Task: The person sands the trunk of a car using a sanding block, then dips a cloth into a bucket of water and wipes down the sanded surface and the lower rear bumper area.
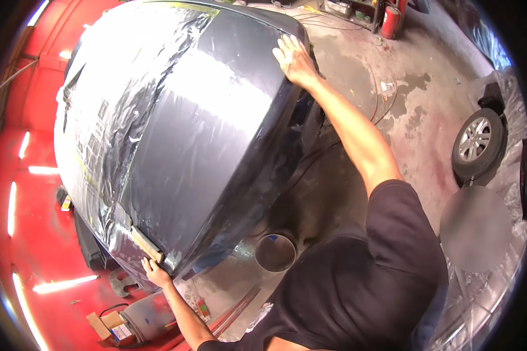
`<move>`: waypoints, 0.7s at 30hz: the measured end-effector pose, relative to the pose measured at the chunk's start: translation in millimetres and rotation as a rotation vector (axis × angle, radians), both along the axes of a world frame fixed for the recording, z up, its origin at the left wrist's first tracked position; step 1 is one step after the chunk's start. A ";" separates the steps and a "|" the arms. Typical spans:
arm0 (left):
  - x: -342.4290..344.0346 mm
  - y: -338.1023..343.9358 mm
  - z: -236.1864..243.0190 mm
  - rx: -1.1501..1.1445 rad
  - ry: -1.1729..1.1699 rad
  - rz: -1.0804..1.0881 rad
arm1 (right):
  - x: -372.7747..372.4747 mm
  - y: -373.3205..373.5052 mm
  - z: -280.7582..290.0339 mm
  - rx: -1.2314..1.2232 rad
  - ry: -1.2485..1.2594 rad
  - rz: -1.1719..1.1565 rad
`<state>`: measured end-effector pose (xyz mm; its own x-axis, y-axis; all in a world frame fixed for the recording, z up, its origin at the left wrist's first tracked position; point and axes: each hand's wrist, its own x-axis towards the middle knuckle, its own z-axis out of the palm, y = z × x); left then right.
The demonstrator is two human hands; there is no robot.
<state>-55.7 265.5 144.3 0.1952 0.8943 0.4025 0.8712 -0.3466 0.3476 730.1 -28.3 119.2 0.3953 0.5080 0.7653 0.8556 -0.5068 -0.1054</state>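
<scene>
A dark grey car body panel (199, 146) fills the upper middle, with crinkled clear plastic film (99, 128) and thin yellow tape over its left part. My right hand (292, 61) rests on the panel's upper right edge, fingers apart and slightly bent. My left hand (157, 270) touches the film at the lower left corner, fingers apart, just beside a tan strip (146, 244) lying along the film's edge.
A wheel with tyre (474, 143) sits at right beside sheeted plastic. A red cylinder (390, 23) stands by shelving at the top. A bucket (275, 253), cardboard (102, 324), hoses and long light tubes on red surfaces (29, 245) surround the car.
</scene>
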 end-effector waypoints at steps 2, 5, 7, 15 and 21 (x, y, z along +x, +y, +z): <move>3.5 0.0 -2.1 0.003 -0.020 0.007 | -44.7 10.2 -18.6 0.215 0.205 -0.023; -17.8 -10.2 -5.3 -0.003 -0.045 0.062 | -122.6 -3.3 -17.3 0.382 0.413 0.190; -11.8 -4.5 -1.4 -0.001 -0.035 0.058 | -70.0 -3.1 -22.9 0.153 0.192 0.115; -9.9 -8.6 -1.3 -0.016 -0.036 0.083 | -81.4 13.5 12.5 -0.173 0.021 0.335; -4.5 -13.0 2.1 -0.033 -0.080 0.055 | 10.2 88.9 43.7 -0.274 0.045 0.371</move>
